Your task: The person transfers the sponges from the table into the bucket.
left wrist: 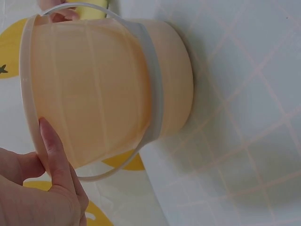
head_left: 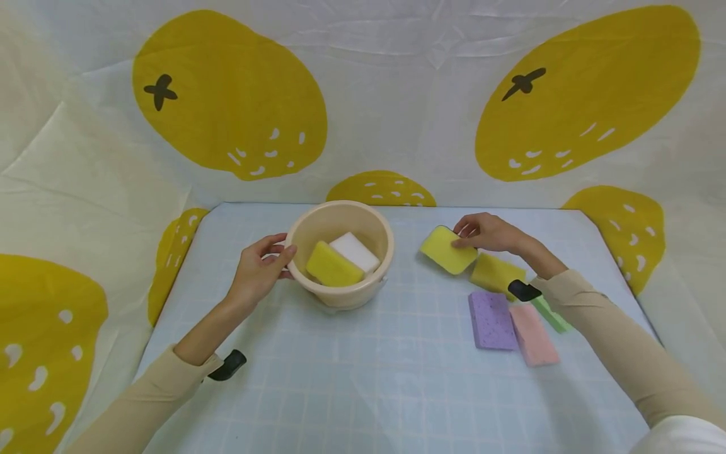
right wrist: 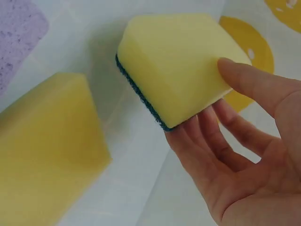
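A beige bucket [head_left: 386,243] stands on the table left of centre, its handle [left wrist: 155,80] hanging down the side. Inside lie a yellow sponge [head_left: 333,265] and a white sponge [head_left: 356,251]. With thumb and fingers my left hand [head_left: 256,268] pinches the bucket's left rim. My right hand [head_left: 490,233] holds a light yellow scouring sponge [right wrist: 174,61] with a dark green underside, thumb on the yellow face and fingers beneath. Close below that hand is another yellow sponge [head_left: 496,275] on the table.
Nearer me on the right lie a purple sponge [head_left: 492,320], a pink sponge [head_left: 533,335] and a green sponge [head_left: 553,315], side by side. The table [head_left: 340,372] has a pale blue checked cover. A fruit-printed cloth [head_left: 397,107] hangs along its back and sides.
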Available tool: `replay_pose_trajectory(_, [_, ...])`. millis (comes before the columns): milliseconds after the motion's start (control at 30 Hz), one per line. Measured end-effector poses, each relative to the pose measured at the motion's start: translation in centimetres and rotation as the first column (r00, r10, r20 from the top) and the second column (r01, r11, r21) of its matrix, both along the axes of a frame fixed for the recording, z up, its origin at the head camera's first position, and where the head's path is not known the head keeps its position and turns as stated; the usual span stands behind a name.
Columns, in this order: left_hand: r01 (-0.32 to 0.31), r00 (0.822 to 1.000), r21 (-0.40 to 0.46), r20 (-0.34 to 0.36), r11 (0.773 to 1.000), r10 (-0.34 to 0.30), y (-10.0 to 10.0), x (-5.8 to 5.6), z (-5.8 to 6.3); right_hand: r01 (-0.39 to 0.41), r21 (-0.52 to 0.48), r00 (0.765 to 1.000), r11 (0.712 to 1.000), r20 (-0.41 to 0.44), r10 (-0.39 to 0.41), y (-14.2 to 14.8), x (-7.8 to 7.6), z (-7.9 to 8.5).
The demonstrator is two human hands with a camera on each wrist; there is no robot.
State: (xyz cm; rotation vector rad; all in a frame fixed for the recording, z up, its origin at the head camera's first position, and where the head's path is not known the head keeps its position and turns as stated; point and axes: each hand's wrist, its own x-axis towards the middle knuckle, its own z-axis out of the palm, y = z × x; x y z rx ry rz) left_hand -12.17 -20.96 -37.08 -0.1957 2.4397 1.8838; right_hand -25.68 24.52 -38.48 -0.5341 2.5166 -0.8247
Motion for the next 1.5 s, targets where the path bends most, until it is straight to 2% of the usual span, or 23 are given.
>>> replay_pose_trajectory(267, [0.005, 1.0, 0.003, -0.007, 1.0, -0.005, 0.0, -0.1, 0.0, 0.054, -0.099, 0.995, 0.994, 0.086, -0.045, -0.5, 0.3, 2.1])
replay_pose_trajectory(867, [0.002, 1.0, -0.001, -0.003, 1.0, -0.002, 0.0, 0.1, 0.2, 0.114, -0.222, 0.989, 0.968, 0.114, -0.09, -2.1, 0.7, 6.6])
replay_pose_trajectory(1200, [0.005, 1.0, -0.007, -0.002, 1.0, -0.005, 0.0, 0.1, 0.1, 0.103, -0.258, 0.99, 0.961, 0.118, -0.074, -4.0, 0.8, 8.7])
replay_pose_trajectory(1500, [0.002, 1.0, -0.013, 0.004, 1.0, -0.002, 0.1, 0.1, 0.1, 0.071, -0.278, 0.991, 0.958, 0.125, -0.037, -6.9, 0.5, 9.7])
